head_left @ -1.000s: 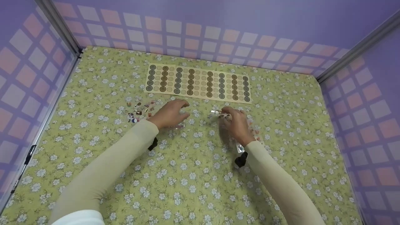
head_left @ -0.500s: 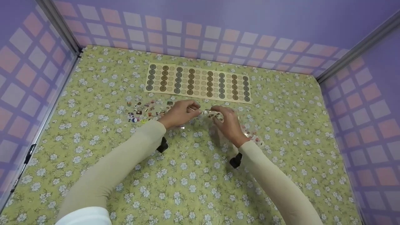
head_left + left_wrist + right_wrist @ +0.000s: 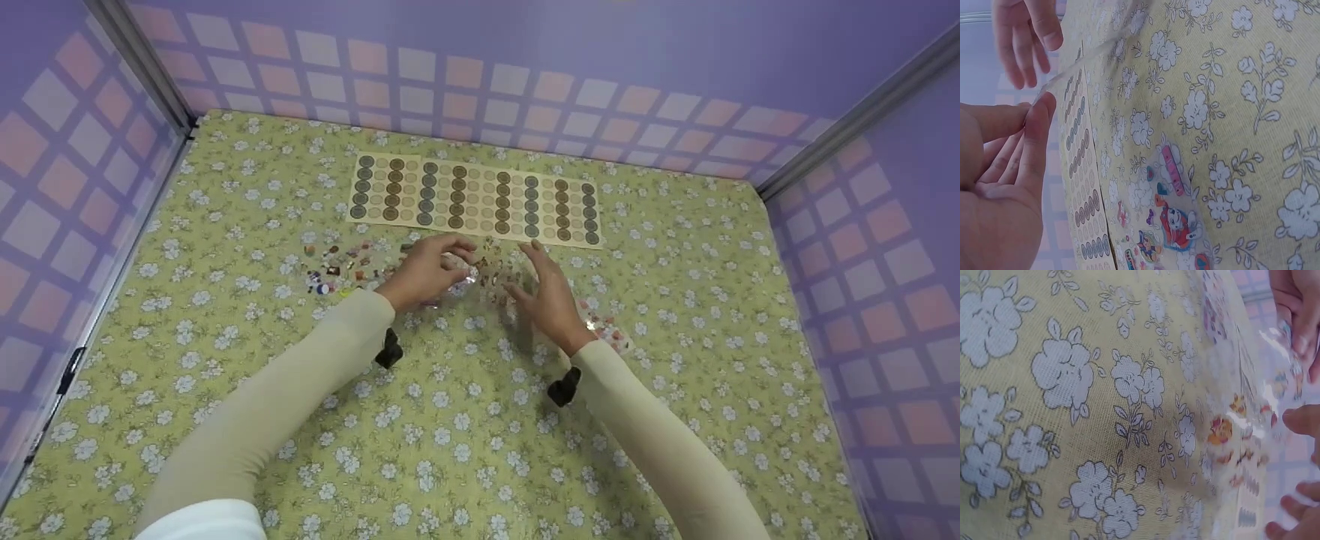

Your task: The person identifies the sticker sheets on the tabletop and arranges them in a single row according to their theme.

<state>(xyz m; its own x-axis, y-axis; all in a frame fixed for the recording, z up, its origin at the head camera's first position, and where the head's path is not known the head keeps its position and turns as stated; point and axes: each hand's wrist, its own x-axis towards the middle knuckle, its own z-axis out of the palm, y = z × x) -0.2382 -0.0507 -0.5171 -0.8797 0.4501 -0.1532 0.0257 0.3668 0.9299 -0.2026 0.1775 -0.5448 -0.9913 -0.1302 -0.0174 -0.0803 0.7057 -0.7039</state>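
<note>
My left hand (image 3: 427, 271) pinches the edge of a clear sticker sheet (image 3: 493, 276) between thumb and fingers, above the cloth. In the left wrist view the sheet appears nearly edge-on. Small orange and brown stickers show on it in the right wrist view, somewhat blurred by glare. My right hand (image 3: 551, 296) is beside the sheet's right side, thumb and fingers spread apart, with no grip visible. More clear sticker sheets (image 3: 1176, 225) with cartoon characters lie on the cloth near my left hand. Another sheet (image 3: 609, 332) with pink stickers lies by my right wrist, partly covered.
A long pale sheet of round stickers (image 3: 474, 196) in dark and light columns lies beyond both hands. Flowered yellow cloth (image 3: 450, 435) covers the table. Purple walls with a checked band (image 3: 517, 79) enclose the back and sides.
My left hand has moved right and taken hold of the clear sheet. My right hand, which held it before, has let go and spread its fingers. The sheet now faces the head camera more.
</note>
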